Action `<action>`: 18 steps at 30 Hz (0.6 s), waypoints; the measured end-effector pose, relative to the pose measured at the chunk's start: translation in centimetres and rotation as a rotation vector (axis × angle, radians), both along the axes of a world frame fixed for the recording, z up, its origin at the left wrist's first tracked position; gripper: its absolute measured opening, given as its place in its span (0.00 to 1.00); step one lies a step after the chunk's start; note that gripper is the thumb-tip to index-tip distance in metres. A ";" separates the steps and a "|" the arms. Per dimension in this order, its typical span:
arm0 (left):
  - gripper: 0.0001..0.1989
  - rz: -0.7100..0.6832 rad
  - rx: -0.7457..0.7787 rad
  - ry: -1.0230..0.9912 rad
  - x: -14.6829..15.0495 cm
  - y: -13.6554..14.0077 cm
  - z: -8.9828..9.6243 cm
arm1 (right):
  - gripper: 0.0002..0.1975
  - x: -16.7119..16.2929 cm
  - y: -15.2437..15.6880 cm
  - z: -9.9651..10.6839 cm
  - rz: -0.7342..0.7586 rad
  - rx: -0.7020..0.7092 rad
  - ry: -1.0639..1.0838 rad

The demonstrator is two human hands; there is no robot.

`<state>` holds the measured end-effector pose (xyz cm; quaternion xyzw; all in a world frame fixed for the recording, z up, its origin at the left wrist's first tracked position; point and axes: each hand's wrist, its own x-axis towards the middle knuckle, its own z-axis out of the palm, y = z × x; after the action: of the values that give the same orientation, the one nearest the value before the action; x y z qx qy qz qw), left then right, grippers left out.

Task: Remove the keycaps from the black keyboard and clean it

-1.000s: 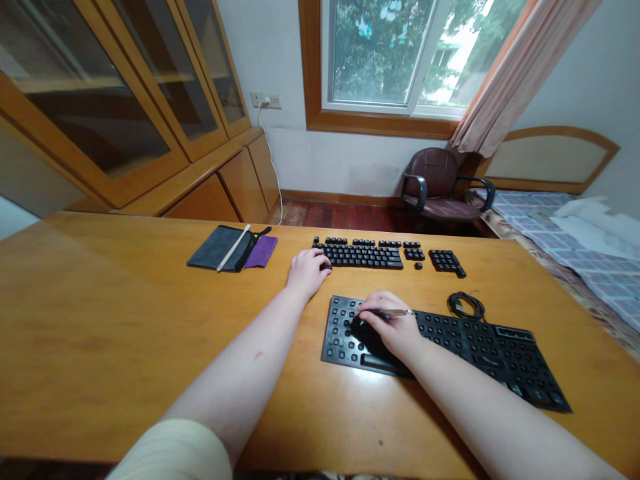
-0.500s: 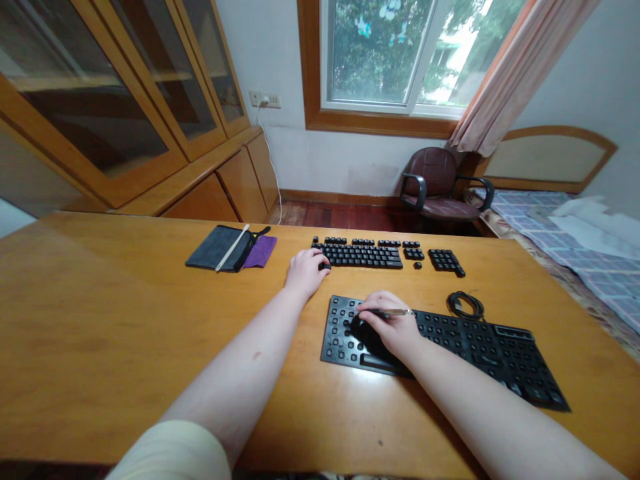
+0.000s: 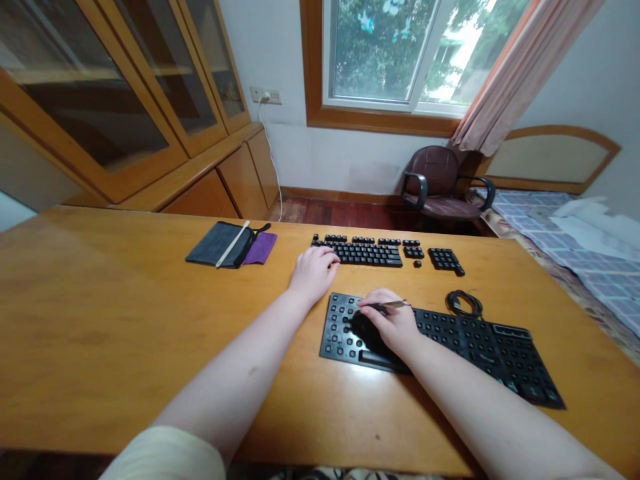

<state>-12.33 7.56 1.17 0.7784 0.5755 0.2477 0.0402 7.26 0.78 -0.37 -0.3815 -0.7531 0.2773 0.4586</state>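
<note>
My left hand [image 3: 313,272] rests at the left end of the loose black keycaps [image 3: 370,254], which lie in keyboard order on the desk. Its thumb and fingers are bent together over the lower left keycaps; whatever is between them is hidden. My right hand [image 3: 393,322] is closed around a thin, pen-like tool [image 3: 397,304] with a dark part and a lighter end. It leans over the left half of a black keyboard base [image 3: 447,327], where bare key stems show. The tool's working tip cannot be made out.
Behind the base lies a coiled black cable [image 3: 464,305]. A dark grey pouch [image 3: 213,245] with a pale stick [image 3: 233,244] across it and a purple cloth [image 3: 261,248] sit at the back left. Past the desk stands a maroon armchair [image 3: 434,177].
My left hand has shifted slightly right over the keycaps, and the black piece seen at its fingertips is now hidden. The tool in my right hand has tilted a little; that hand stays over the base.
</note>
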 end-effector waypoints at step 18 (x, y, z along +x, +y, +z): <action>0.21 -0.642 -0.200 0.042 4.4 -10.2 -2.0 | 0.15 4.4 -0.5 4.1 -0.134 -0.120 -0.021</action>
<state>-7.96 -2.67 -0.84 0.9170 0.3231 0.1487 0.1807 11.63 0.28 3.75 -0.4608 -0.7127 0.2865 0.4446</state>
